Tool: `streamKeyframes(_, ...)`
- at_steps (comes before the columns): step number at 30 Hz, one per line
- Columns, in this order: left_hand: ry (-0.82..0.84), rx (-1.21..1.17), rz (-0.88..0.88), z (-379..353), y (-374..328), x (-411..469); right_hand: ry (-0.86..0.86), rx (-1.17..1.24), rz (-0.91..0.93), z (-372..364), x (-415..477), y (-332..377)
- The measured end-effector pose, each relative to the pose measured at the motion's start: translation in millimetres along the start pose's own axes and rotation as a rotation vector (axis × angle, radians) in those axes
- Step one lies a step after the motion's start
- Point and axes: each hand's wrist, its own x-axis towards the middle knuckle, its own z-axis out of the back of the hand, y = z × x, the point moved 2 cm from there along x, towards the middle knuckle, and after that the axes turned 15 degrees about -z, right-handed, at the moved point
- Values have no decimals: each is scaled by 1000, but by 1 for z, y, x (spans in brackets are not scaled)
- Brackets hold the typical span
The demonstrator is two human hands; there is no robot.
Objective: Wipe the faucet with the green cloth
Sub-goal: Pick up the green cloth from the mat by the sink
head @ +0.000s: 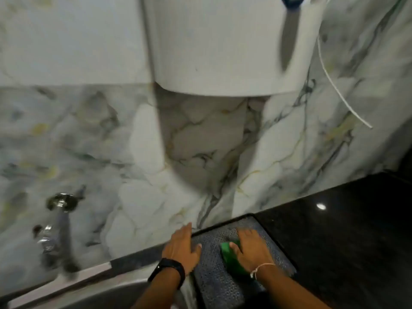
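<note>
Both hands down on the mat, green cloth under the right one, faucet off to the left.

So the right hand (pixel 250 247) is lying palm-down on the green cloth (pixel 231 257), fingers spread flat over it, not really a clenched grip, more pressing it onto the dark textured mat (pixel 214 284) on the black counter (pixel 345 230). Left hand (pixel 181 247) is released, flat and empty, resting at the mat's left edge by the marble wall (pixel 89 141), black watch (pixel 167 272) on the wrist. The chrome faucet (pixel 59 221) comes out of the wall well apart from the cloth, over the sink rim (pixel 73 284). It's all pretty blurry. A white appliance (pixel 223 45) hangs above.
</note>
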Motion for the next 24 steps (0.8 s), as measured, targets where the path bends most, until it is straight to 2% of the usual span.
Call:
streamKeyframes(6,226,-288,216,-125,-14,59,75,219,-324,-76,37,-66)
streamKeyframes(11,182,-470,344,-170,-15,88,183,548,-519,-108,64,-82)
streamKeyframes(13,156,-517,360,-173,-15,94,255,697,-604,-115,70,-81)
streamKeyframes(16,99,-606,381,-171,-15,92,526,1047,-729,-111,68,-83)
streamKeyframes(20,124,-629,320,-147,-21,50,860,1440,-728,-89,30,-79)
streamKeyframes(22,158,-674,285,-116,-24,17,983,1487,-721,-80,0,-57)
streamKeyframes(24,128,-612,284,-80,-17,-16,984,1408,-734,-72,-26,-21)
